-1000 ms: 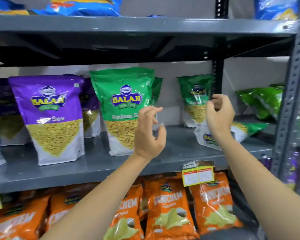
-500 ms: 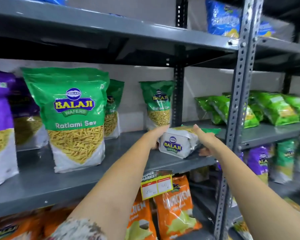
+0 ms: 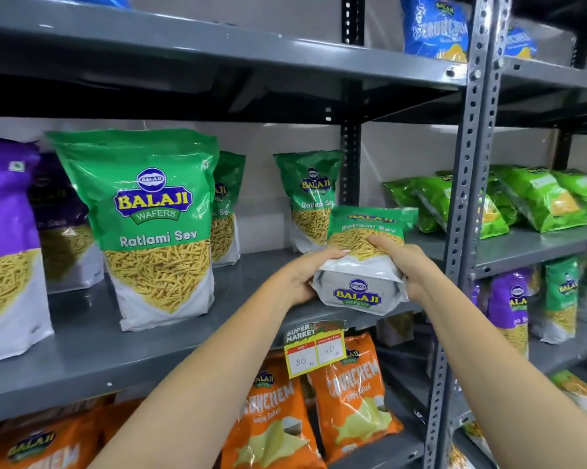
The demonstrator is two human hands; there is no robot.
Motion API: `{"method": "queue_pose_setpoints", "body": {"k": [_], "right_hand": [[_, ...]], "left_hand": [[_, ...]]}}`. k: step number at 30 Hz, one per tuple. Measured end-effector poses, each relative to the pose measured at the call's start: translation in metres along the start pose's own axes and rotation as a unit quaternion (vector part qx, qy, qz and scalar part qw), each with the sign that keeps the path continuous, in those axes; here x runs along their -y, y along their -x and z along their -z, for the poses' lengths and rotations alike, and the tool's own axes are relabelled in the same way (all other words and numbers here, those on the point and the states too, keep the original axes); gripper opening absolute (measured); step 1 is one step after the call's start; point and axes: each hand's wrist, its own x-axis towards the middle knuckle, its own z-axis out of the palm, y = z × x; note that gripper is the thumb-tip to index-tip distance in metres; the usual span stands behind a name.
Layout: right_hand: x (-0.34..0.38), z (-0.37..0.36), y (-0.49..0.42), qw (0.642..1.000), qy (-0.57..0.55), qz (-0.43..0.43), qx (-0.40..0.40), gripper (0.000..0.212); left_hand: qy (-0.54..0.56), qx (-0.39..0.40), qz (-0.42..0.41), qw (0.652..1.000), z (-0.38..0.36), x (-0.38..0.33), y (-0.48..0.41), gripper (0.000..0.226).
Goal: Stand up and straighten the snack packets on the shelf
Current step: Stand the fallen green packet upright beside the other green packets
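Observation:
A green Ratlami Sev packet (image 3: pixel 363 262) is tilted back above the right end of the grey middle shelf (image 3: pixel 92 343), its white base facing me. My left hand (image 3: pixel 302 279) grips its lower left side and my right hand (image 3: pixel 404 265) grips its right side, fingers across the front. A large green Ratlami Sev packet (image 3: pixel 150 225) stands upright at centre left, a second (image 3: pixel 226 211) stands behind it, and a third (image 3: pixel 310 194) stands at the back near the post. Purple packets (image 3: pixel 4 245) stand at the far left.
A perforated grey upright post (image 3: pixel 464 211) stands just right of my hands. Light green packets (image 3: pixel 535 201) lie slanted on the neighbouring shelf. Orange Crunchem packets (image 3: pixel 349 397) fill the shelf below, behind a yellow price tag (image 3: pixel 314 353). Blue packets (image 3: pixel 434 25) sit on the top shelf.
Both hands have closed on the fallen green packet and raised its top end from lying flat toward upright. The view has shifted right and nearer.

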Motion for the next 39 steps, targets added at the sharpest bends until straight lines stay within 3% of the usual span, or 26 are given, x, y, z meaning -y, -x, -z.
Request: {"method": "queue_pose_setpoints", "body": {"k": [2, 6, 10, 17, 24, 29, 36, 39], "right_hand": [[-0.002, -0.004, 0.006, 0.997, 0.003, 0.074, 0.010, 0.063], [0.006, -0.019, 0.018, 0.980, 0.004, 0.189, 0.057, 0.066], [0.018, -0.031, 0.028, 0.954, -0.024, 0.269, 0.131, 0.071], [0.009, -0.042, 0.032, 0.943, -0.007, 0.273, 0.191, 0.093], [0.008, -0.048, 0.013, 0.940, -0.001, 0.267, 0.212, 0.090], [0.017, -0.059, -0.022, 0.940, 0.035, 0.262, 0.217, 0.079], [-0.003, -0.077, -0.063, 0.944, 0.077, 0.232, 0.223, 0.086], [-0.012, -0.081, -0.073, 0.946, 0.069, 0.226, 0.220, 0.090]], "left_hand": [[0.034, -0.019, -0.067, 0.997, -0.001, 0.007, 0.013, 0.045], [0.003, -0.095, -0.227, 0.969, -0.003, 0.008, 0.049, 0.052], [-0.034, -0.091, -0.313, 0.945, 0.006, 0.002, 0.076, 0.065], [-0.101, -0.102, -0.314, 0.939, 0.016, 0.007, 0.103, 0.066], [-0.133, -0.127, -0.318, 0.930, 0.021, 0.008, 0.093, 0.068], [-0.254, -0.190, -0.288, 0.904, 0.035, -0.007, 0.070, 0.080], [-0.321, -0.239, -0.226, 0.888, 0.051, 0.002, 0.055, 0.097], [-0.314, -0.229, -0.196, 0.900, 0.056, 0.004, 0.053, 0.103]]}}
